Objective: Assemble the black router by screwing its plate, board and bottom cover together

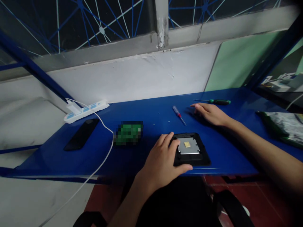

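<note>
A black square plastic case part lies on the blue table, with a silver metal plate set in it and a small yellowish pad on the plate. My left hand grips the case's left side, fingers over the edge and thumb along the front. Farther back on the right, my right hand is held low over the table, index finger stretched out, with nothing visible in it. Just behind it lies a green-and-black screwdriver. Left of it is a small clear-handled screwdriver with a red collar.
A pixelated green board sits left of the case. Several tiny screw-like bits lie behind it. A black phone, a white power strip and its trailing cable occupy the left. A silvery bag lies at the right edge.
</note>
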Action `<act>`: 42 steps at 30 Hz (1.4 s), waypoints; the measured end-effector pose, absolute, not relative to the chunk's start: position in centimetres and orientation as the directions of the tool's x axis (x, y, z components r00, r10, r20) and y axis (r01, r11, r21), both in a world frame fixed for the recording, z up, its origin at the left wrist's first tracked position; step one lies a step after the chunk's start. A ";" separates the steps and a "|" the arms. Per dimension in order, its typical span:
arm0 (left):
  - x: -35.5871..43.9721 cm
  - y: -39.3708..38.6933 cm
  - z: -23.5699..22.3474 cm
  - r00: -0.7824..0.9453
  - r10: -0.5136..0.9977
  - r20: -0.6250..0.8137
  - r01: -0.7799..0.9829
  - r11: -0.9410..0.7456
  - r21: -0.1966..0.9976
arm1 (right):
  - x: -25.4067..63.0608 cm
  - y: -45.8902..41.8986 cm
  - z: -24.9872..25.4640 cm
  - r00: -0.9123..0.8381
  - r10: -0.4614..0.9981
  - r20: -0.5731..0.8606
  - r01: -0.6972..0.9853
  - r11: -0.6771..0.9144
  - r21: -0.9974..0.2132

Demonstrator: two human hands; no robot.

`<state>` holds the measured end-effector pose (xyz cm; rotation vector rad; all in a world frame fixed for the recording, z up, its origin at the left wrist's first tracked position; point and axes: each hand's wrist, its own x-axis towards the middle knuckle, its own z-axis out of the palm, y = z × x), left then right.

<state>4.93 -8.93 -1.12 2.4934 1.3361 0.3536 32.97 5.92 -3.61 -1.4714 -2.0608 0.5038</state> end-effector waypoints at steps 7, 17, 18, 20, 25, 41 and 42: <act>9.3 -8.1 -0.7 0.622 0.774 0.119 0.730 -0.628 0.269 | 32.9 5.7 -3.2 -0.263 0.941 0.211 0.731 0.337 -0.594; 13.1 -6.7 -0.9 0.663 0.729 0.171 0.720 -0.683 0.120 | 33.1 5.7 -2.9 -0.241 0.951 0.195 0.716 0.310 -0.626; 13.4 -6.6 -1.0 0.662 0.728 0.176 0.721 -0.684 0.114 | 33.2 5.6 -2.9 -0.238 0.952 0.194 0.715 0.307 -0.628; 13.7 -6.6 -0.9 0.664 0.722 0.193 0.717 -0.689 0.111 | 33.2 5.6 -2.9 -0.236 0.952 0.195 0.714 0.306 -0.630; 11.7 -6.7 -0.5 0.641 0.723 0.258 0.688 -0.690 0.225 | 33.1 5.6 -2.7 -0.253 0.949 0.190 0.719 0.316 -0.620; -9.9 -1.0 4.1 0.391 0.901 -0.188 0.911 -0.350 0.219 | 32.9 5.4 -2.8 -0.241 0.954 0.179 0.747 0.300 -0.593; -10.2 -0.8 4.0 0.387 0.894 -0.226 0.913 -0.338 0.227 | 33.0 5.5 -2.9 -0.238 0.954 0.181 0.748 0.299 -0.593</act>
